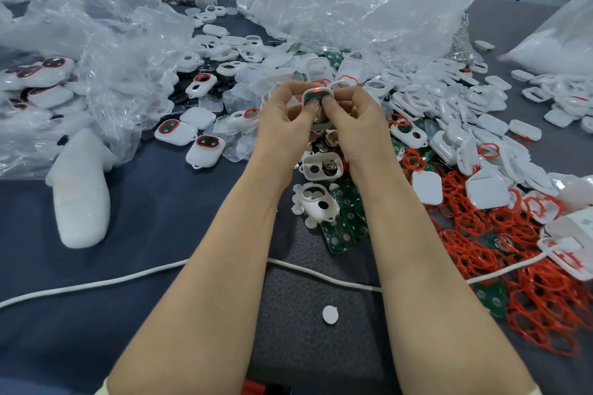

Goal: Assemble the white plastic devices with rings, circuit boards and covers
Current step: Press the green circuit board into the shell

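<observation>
Both hands were raised over the blue table (154, 218), gripping one white device (331, 95) between them. The left hand (284, 114) curled round its left edge and the right hand (351, 117) round its right edge, and both thumbs lay on the green circuit board (314, 95) seated in its open face, where a small red glow showed near the top. Just below the device lay two open white shells (322, 167), one nearer the person than the other, and below those a cluster of loose green boards (345, 223). Below and to the right of the device sprawled a heap of red rings (519, 276), with flat white covers (426, 187) lying along its upper edge. Left of the device sat several closed units with red-rimmed windows (205, 146), and farther left a white foam piece (81, 199). Behind the device rose crumpled clear plastic bags (353, 0). Well below the device a white cable (96, 284) ran across the table under both forearms, and below that lay a small white round cap (330, 314).
</observation>
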